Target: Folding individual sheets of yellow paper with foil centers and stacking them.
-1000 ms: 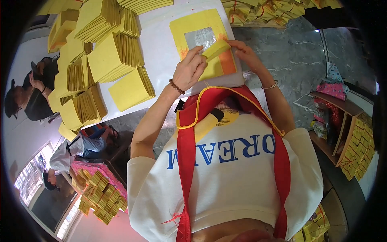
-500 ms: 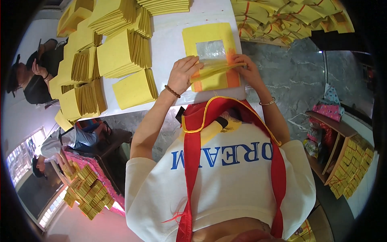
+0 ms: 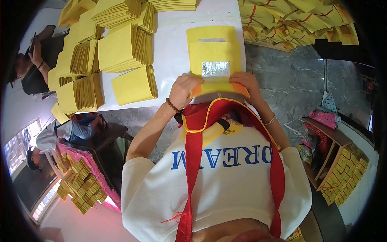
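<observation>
A yellow joss paper sheet with a silver foil square in it lies at the table's front edge. Its near edge curls, showing orange patches at both corners. My left hand pinches the near left corner, fingers closed, a beaded bracelet on the wrist. At the near right corner my right hand grips the same sheet, thumb hidden. Farther back another yellow sheet shows beneath it, only a strip of its foil visible.
Folded yellow paper stacks cover the table's left side, one small stack nearest me. Tied yellow bundles lie beyond the right edge. A person sits at the far left. A wooden shelf unit stands at right.
Both hands have moved toward me and lower, to the near corners. The yellow sheet that was raised between them now lies flatter, its foil square showing over the sheet beneath.
</observation>
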The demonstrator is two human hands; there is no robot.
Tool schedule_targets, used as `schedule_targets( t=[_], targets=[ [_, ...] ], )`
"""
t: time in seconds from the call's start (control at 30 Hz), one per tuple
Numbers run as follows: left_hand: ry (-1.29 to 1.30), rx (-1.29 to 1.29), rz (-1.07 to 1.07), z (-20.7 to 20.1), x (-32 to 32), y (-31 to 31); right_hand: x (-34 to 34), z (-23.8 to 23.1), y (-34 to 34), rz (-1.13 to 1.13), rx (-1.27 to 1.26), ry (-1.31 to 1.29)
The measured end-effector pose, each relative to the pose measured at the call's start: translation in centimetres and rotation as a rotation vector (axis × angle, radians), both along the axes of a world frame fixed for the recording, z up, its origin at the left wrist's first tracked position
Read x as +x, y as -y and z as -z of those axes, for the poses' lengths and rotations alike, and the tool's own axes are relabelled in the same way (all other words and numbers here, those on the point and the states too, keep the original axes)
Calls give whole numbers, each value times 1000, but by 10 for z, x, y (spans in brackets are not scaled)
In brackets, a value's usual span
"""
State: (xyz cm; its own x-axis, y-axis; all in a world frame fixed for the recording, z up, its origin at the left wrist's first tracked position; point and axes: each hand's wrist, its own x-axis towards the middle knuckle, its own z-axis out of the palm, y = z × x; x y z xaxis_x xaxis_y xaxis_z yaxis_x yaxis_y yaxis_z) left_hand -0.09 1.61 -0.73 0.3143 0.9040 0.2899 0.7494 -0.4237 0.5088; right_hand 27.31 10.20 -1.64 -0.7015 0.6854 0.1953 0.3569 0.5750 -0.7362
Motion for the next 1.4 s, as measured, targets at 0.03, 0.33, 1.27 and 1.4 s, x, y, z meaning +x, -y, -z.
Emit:
schedule_targets(
  t=[0.03,0.33,1.27,1.4],
  targets=[
    [74,-65,-56,3,0,-2,-2,1,0,-2,-2,0],
    [404,-437,-519,11,12,-41,-32,-2,-12,439,-600,-241],
    [-290,24,-162,20,51,-69,-41,-8,-15,486,-305,104],
    [-299,-6,-157,16,53,-71,-53,-14,-11,364,432,406]
  ],
)
